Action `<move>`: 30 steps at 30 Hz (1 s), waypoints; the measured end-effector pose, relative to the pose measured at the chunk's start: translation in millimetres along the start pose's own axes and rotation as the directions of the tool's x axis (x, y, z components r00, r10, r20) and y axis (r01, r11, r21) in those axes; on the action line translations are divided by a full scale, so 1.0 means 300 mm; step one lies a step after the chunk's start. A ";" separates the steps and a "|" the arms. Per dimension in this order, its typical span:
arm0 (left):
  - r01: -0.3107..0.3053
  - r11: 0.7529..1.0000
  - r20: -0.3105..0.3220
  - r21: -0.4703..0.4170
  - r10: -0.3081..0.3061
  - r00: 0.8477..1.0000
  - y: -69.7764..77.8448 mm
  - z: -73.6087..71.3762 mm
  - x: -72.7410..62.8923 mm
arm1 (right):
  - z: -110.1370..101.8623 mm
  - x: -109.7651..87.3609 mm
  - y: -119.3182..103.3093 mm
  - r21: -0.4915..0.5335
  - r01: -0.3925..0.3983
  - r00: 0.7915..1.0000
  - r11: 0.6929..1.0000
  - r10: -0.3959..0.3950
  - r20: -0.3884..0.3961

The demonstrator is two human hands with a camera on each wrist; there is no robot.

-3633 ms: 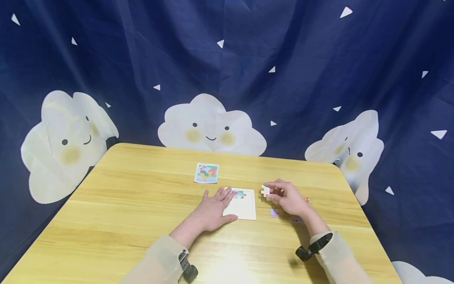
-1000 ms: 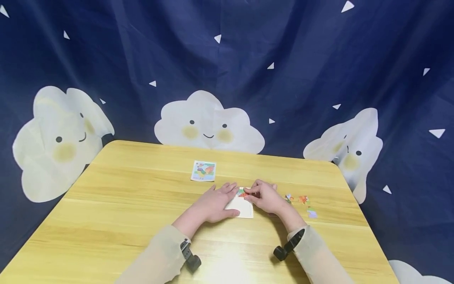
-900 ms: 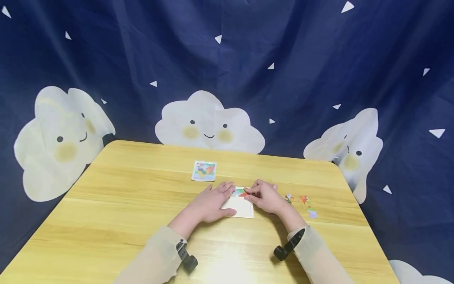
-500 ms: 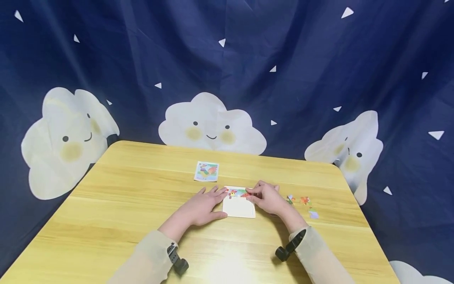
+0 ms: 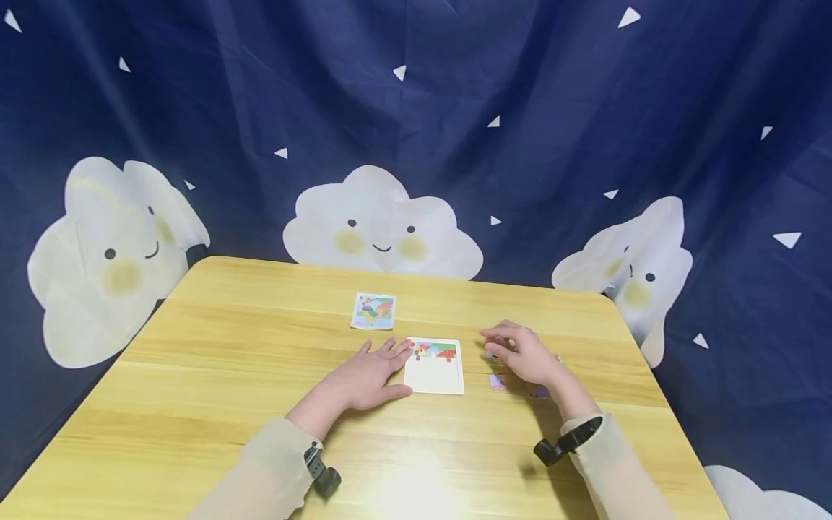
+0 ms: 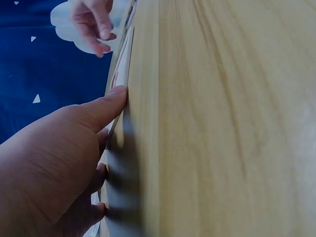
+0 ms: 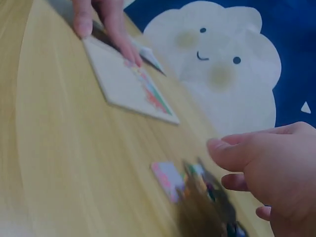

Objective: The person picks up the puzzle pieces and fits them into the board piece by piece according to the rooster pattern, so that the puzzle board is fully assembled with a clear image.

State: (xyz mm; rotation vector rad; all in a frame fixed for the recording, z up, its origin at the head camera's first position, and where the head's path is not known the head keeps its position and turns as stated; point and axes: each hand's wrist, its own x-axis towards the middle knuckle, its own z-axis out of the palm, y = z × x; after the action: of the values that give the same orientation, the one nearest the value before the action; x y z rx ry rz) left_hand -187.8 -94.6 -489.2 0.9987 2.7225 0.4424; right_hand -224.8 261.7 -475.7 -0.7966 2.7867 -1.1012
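Observation:
A white puzzle board (image 5: 434,377) lies in the middle of the table, with a strip of joined coloured pieces (image 5: 437,351) along its far edge. My left hand (image 5: 364,377) rests at the board's left side, fingers spread and thumb touching its near left corner. To the right, my right hand (image 5: 525,354) hovers above loose puzzle pieces, a lilac and pink one (image 7: 169,180) among them. In the right wrist view its thumb and fingers stand apart with nothing between them. The hand hides part of the loose pieces in the head view.
A square picture card (image 5: 373,311) of a colourful bird lies beyond the board, to its left. The wooden table (image 5: 260,325) ends at a dark blue curtain (image 5: 416,108) printed with clouds. Each wrist wears a black strap with a small camera.
My right hand has let go of the puzzle piece at the board's upper right and moved right, over the loose pieces. The left hand has slid left, uncovering the joined top row.

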 end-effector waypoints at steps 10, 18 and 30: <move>0.006 1.000 0.002 -0.007 -0.006 1.000 0.002 -0.008 -0.001 | 0.001 -0.039 0.035 -0.189 -0.150 0.988 0.970 0.152 -0.002; 0.001 1.000 -0.005 -0.005 -0.001 1.000 0.002 -0.006 0.001 | 0.013 -0.048 0.037 -0.182 -0.158 0.987 0.971 0.153 -0.043; 0.009 1.000 0.009 0.011 -0.009 1.000 -0.001 0.002 0.007 | 0.014 -0.072 0.005 -0.398 -0.017 1.000 0.917 0.015 -0.007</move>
State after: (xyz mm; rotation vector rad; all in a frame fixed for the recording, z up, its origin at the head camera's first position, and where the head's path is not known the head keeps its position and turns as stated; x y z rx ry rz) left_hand -189.4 -93.4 -490.0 0.9888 2.7228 0.4214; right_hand -205.7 270.3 -482.9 -0.7939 3.0579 -0.5298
